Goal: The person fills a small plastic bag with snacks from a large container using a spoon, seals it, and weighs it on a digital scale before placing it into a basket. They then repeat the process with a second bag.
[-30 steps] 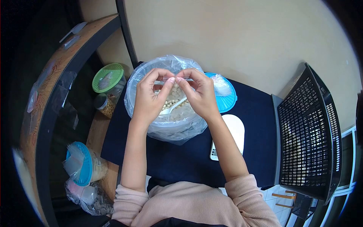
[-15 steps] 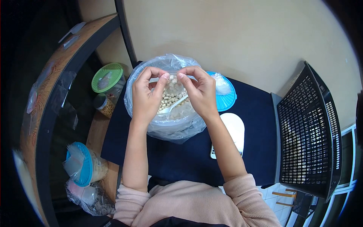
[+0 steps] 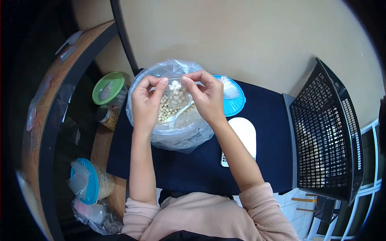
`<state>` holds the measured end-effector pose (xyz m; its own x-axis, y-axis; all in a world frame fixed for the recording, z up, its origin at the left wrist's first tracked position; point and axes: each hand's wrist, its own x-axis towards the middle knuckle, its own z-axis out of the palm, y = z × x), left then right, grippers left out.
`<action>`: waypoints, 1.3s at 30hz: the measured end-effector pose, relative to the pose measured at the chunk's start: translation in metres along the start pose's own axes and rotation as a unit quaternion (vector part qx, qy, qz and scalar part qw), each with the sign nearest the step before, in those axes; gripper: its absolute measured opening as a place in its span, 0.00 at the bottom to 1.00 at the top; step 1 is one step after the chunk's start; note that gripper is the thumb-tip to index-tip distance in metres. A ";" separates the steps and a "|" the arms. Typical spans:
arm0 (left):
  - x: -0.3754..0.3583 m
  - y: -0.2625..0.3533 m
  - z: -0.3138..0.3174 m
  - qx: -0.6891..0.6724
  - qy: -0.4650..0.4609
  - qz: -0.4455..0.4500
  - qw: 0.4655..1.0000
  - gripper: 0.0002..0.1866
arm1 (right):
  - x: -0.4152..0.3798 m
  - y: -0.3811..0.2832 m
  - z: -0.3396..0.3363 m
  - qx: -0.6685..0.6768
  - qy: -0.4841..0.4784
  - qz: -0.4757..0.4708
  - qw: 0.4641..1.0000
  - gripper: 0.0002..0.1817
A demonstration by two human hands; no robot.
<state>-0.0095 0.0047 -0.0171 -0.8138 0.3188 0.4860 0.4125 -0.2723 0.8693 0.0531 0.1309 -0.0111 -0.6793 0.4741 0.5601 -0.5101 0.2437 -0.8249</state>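
A small clear plastic bag (image 3: 177, 95) with pale round nuts inside hangs between my two hands. My left hand (image 3: 147, 102) pinches its top edge at the left, thumb against fingers. At the right of that edge, the thumb and fingers of my right hand (image 3: 207, 98) are closed on it too. Below the small bag is a wide tub lined with a large clear plastic bag (image 3: 183, 138). Loose pale nuts (image 3: 164, 111) lie in the tub, with a white plastic spoon (image 3: 175, 116) resting on them. The small bag hides some of the nuts.
A white kitchen scale (image 3: 244, 134) and a blue lid (image 3: 235, 105) with clear plastic on it are right of the tub. A black crate (image 3: 321, 132) stands at the right. Left are a green-lidded container (image 3: 109, 87), a nut jar (image 3: 107, 116) and a blue-lidded tub (image 3: 89, 180).
My hands have drawn slightly apart along the small bag's top edge, and more of its nuts show. The camera view has shifted a little.
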 end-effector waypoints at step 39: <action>-0.001 -0.006 -0.002 0.165 -0.092 -0.032 0.981 0.15 | -0.093 -0.283 -0.426 -0.426 0.171 0.722 0.517 0.10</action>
<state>-0.0112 0.0043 -0.0228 -0.7679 0.4919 0.4103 0.4971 0.0536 0.8660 0.4852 0.3785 0.1381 0.1806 0.7682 -0.6142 0.9158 -0.3591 -0.1799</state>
